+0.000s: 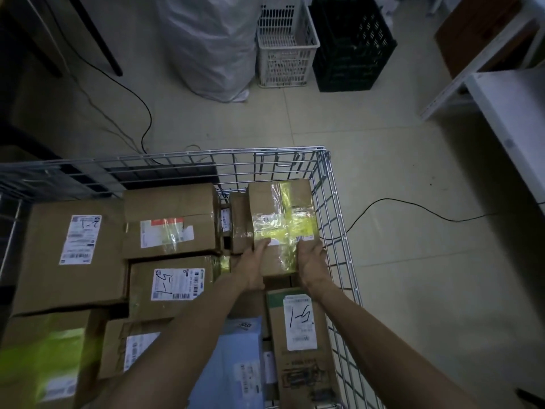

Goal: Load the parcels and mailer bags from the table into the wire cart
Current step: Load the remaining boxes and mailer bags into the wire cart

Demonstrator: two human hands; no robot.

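Observation:
A brown parcel with yellow-green tape (281,219) sits in the far right corner of the wire cart (333,219). My left hand (255,262) holds its near left edge and my right hand (311,261) holds its near right edge. Several other cardboard parcels fill the cart, among them one marked with a label (177,283) and a tall box (300,343) by the right wall. A light blue mailer bag (236,364) lies under my left forearm. The parcel's underside is hidden.
A white table (513,119) stands at the right. On the floor beyond the cart are a white basket (284,51), a black crate (351,45) and a white sack (212,45). Black cables (413,206) run across the tiles.

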